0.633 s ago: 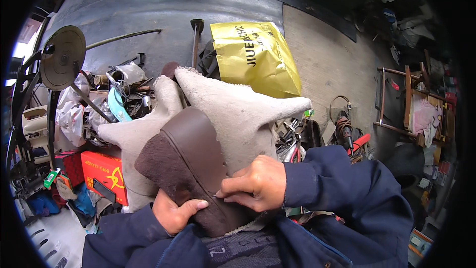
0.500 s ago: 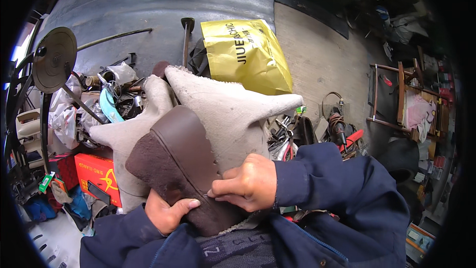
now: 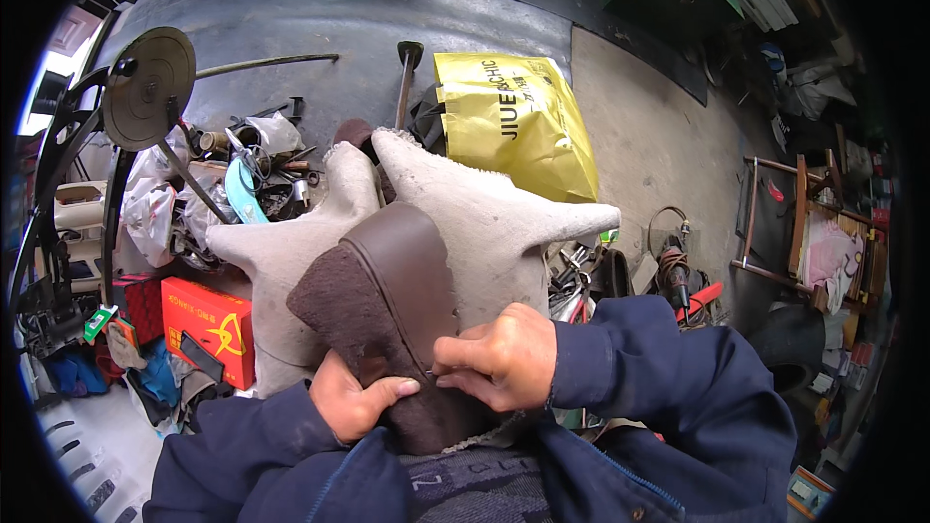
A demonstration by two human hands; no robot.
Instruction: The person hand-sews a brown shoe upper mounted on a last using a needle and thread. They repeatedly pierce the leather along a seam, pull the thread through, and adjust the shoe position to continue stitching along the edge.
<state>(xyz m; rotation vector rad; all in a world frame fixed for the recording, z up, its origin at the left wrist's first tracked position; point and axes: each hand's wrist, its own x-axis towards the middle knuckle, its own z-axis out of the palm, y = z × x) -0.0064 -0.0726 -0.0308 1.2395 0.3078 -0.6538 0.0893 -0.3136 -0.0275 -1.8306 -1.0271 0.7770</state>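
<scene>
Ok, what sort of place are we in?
Probably a small repair workshop, perhaps for shoes or leather: a brown leather-like piece is being handled, with a round disc on a black frame and a corded tool nearby.

The view has swung slightly in half a second. The yellow bag point(image 3: 523, 150), pale cloth point(image 3: 489, 208) and brown piece point(image 3: 412, 252) now sit farther right. At left, the round metal disc point(image 3: 145, 102) and red box point(image 3: 184, 302) appear farther off; at right, the wooden frame point(image 3: 797, 232) appears nearer. Left hand point(image 3: 347, 402) and right hand point(image 3: 509, 358) look marginally closer together.
</scene>
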